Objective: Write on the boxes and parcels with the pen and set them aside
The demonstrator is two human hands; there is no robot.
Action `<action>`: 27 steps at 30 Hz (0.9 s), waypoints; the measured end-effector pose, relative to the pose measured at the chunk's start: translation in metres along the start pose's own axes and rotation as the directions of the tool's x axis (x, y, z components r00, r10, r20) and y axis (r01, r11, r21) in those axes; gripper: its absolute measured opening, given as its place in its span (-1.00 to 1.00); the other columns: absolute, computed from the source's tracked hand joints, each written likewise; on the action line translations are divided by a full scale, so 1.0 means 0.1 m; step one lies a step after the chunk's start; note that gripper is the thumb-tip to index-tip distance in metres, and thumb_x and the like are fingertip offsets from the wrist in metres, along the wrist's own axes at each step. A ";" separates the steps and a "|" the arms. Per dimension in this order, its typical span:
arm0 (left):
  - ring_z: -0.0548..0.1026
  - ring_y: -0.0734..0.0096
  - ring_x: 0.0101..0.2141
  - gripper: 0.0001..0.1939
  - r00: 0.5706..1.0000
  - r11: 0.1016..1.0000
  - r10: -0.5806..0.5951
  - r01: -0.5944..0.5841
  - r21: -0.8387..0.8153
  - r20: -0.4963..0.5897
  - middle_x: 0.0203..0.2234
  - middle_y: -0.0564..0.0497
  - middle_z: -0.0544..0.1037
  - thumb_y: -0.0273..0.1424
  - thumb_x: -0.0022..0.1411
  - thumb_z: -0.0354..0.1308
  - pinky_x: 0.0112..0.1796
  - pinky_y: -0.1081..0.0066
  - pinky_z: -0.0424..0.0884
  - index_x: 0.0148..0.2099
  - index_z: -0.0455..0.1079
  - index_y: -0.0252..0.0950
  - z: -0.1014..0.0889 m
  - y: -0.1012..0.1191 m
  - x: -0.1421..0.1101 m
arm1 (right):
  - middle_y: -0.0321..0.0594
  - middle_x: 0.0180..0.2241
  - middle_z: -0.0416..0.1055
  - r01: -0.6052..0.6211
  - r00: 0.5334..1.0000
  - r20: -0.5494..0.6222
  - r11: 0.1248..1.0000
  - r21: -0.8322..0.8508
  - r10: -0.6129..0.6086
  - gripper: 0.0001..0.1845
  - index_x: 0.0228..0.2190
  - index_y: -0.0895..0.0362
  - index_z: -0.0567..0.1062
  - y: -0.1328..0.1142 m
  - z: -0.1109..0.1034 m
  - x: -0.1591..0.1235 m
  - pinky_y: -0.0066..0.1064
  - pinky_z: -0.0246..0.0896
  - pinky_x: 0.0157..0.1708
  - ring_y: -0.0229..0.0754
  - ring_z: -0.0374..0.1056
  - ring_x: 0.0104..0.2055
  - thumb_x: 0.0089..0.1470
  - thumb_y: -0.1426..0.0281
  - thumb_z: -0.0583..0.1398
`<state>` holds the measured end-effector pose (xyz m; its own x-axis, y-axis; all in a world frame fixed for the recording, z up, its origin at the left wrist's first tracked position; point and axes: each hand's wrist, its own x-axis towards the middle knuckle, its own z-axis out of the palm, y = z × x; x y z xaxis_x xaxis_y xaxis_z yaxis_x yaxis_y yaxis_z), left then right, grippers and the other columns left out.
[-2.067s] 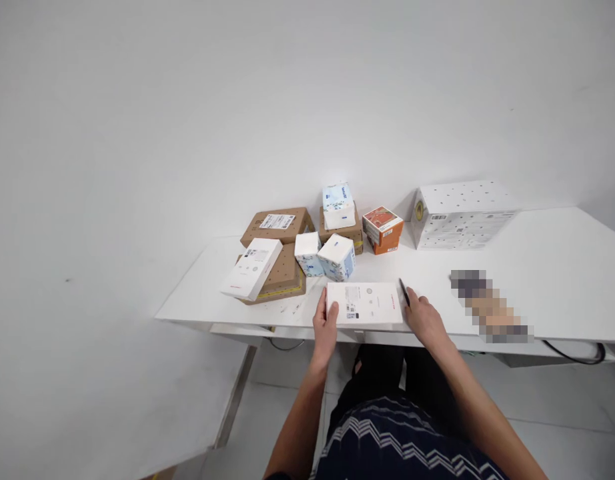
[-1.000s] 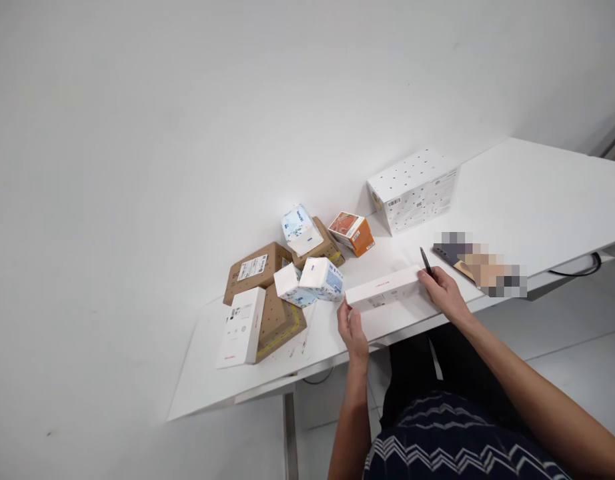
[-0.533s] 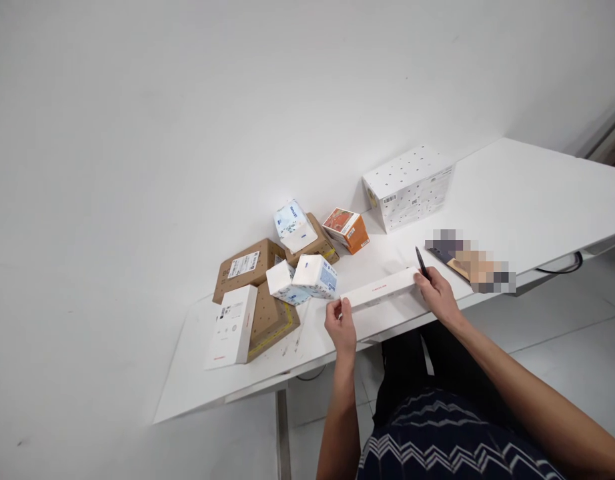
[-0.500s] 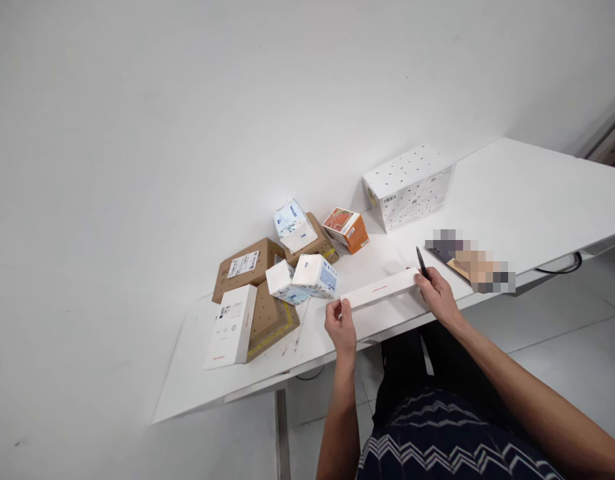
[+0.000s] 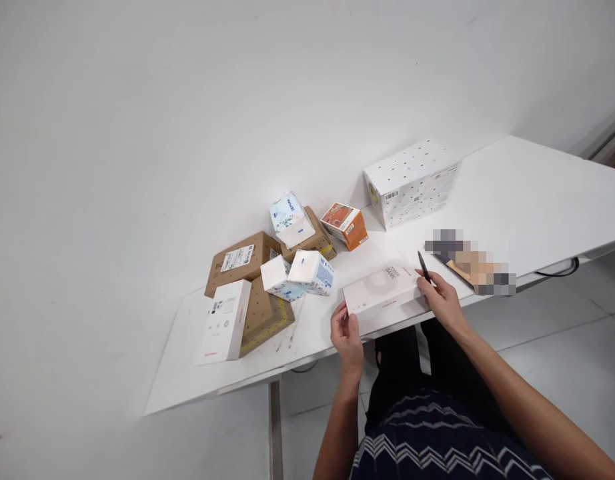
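Observation:
A flat white power bank box (image 5: pixel 377 288) is held low over the front of the table, its broad printed face turned up and its narrow side towards me. My left hand (image 5: pixel 346 339) grips its left end, thumb on the near side and fingers partly hidden behind the corner. At the right end, my right hand (image 5: pixel 441 300) has its thumb against the box while a black pen (image 5: pixel 423 267) sticks up from between its fingers. Whether the box touches the tabletop I cannot tell.
On the white table (image 5: pixel 547 200), brown cartons (image 5: pixel 245 257), tissue packs (image 5: pixel 312 270) and another white box (image 5: pixel 222 323) cluster at left. Behind stand an orange box (image 5: pixel 355 230) and a large dotted white box (image 5: pixel 422 197). A pixelated flat item (image 5: pixel 470 263) lies right of my right hand.
The power bank box has been tipped so its broad printed face shows, where only a narrow side showed before. My left hand has moved slightly down; the pen stays in my right hand.

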<state>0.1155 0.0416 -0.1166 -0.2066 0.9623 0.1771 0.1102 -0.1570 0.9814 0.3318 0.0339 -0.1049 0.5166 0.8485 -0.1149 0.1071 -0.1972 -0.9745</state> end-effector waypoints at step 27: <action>0.42 0.32 -0.11 -0.75 0.912 0.776 0.407 -0.377 0.505 0.055 -0.05 -0.19 0.30 -0.49 0.29 -0.01 -0.40 0.49 0.45 -0.01 0.37 -0.30 0.17 -0.29 0.01 | -0.07 -0.08 0.52 0.033 0.980 0.199 0.979 -0.203 0.009 -0.43 -0.01 0.15 0.48 0.17 -0.21 0.11 -0.22 0.31 -0.07 0.01 0.43 -0.08 0.04 0.07 0.15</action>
<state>0.1291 0.0508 -0.1462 -0.0896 0.8257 0.5570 0.6546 -0.3727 0.6578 0.3572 0.0292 -0.1190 0.3377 0.9277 -0.1594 0.2945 -0.2650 -0.9182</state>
